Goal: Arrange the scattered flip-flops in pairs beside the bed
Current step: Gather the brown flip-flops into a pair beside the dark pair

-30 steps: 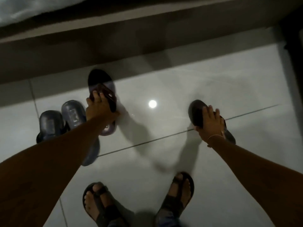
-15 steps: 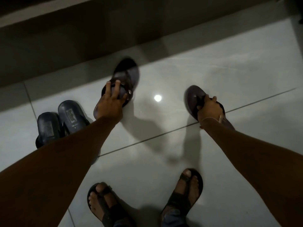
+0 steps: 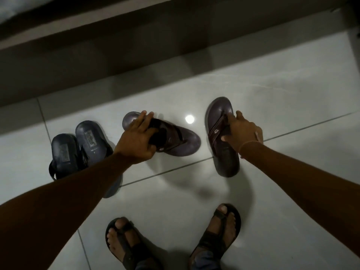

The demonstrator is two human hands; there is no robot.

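Two dark purple-brown flip-flops lie on the pale tiled floor in front of the bed. My left hand [image 3: 139,140] grips the strap of the left flip-flop [image 3: 181,142], which lies turned sideways with its toe end pointing right. My right hand [image 3: 241,135] holds the strap of the right flip-flop [image 3: 221,133], which lies roughly lengthwise, toe end toward the bed. A pair of dark blue slide sandals [image 3: 78,149] stands side by side to the left, partly hidden under my left forearm.
The bed's dark side panel [image 3: 136,45] runs across the top of the view. My own feet in strapped sandals [image 3: 175,242] stand at the bottom centre. A ceiling light reflects on the glossy tile [image 3: 189,119] between the two flip-flops.
My left hand has swung its flip-flop from pointing at the bed to lying sideways, further right. The right flip-flop has come closer to it and straightened. The view shifted.
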